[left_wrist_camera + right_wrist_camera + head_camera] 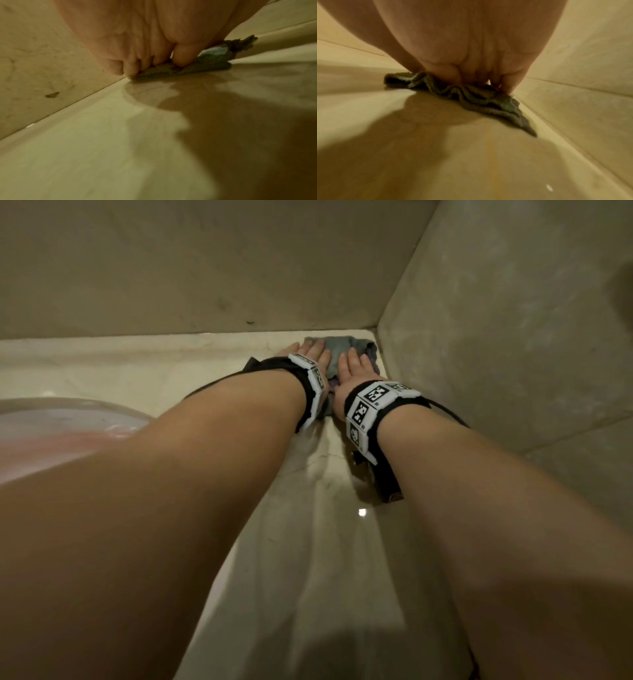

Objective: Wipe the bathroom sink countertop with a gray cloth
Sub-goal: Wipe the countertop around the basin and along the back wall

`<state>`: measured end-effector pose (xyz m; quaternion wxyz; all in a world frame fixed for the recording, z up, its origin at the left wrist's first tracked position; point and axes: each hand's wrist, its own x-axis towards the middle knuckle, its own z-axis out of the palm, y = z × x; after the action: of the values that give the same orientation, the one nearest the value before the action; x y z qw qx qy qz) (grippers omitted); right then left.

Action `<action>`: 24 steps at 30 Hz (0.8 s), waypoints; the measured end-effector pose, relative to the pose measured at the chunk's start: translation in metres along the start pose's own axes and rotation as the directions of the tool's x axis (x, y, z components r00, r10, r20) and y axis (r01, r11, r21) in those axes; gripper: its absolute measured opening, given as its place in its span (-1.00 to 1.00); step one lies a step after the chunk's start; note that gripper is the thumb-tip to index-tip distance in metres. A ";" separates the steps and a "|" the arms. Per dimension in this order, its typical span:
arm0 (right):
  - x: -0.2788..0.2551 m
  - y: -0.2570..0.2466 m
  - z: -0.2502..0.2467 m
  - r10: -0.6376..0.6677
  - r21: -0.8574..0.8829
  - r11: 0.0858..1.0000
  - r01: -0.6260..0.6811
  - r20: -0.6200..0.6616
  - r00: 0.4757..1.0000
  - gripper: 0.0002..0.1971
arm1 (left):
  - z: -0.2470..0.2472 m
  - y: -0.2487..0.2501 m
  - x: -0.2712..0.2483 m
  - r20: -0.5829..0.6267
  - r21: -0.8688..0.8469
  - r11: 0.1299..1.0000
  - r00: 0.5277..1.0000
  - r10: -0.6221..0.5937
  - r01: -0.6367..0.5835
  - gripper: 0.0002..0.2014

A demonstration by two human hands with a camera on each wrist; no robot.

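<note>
A crumpled gray terry cloth [346, 350] lies bunched on the glossy pale marble table [318, 542], pushed into the far right corner where the beige stone back wall [205, 268] meets the beige stone side wall [513, 337]. Both hands lie palm-down on the cloth, side by side and close together. The left hand [313, 354] has its grip flattened, fingers straight and held together, their tips pressing the cloth's left part down near the back wall, as the left wrist view shows [130, 67]. The right hand [356, 368] likewise keeps its grip flat, fingers extended and pressing the cloth's folds [488, 100] against the table, close beside the side wall. Each wrist wears a black band with white marker tags [373, 402]. The rounded rim of a white sink basin [68, 405] shows at the left edge, well apart from the cloth.
</note>
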<state>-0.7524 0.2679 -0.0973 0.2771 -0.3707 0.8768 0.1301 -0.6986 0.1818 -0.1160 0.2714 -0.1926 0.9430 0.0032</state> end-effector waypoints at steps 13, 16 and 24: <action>0.005 -0.112 -0.002 -0.196 -0.079 0.978 0.192 -0.047 0.980 -0.30 | 0.025 -0.093 -0.058 0.045 -0.116 0.973 0.980 -0.194 0.198 -0.35; 0.002 -0.120 -0.001 -0.225 -0.098 0.971 0.220 -0.042 0.974 -0.30 | 0.031 -0.100 -0.063 0.059 -0.109 0.968 0.973 -0.221 0.227 -0.35; -0.005 -0.103 0.002 -0.263 -0.096 0.961 0.259 -0.028 0.964 -0.34 | 0.031 -0.087 -0.067 0.059 -0.084 0.960 0.963 -0.264 0.268 -0.32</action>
<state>-0.6745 0.2001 -0.0984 0.2568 -0.4978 0.8189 0.1247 -0.5988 0.1289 -0.0997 0.2826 -0.3295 0.9008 0.0142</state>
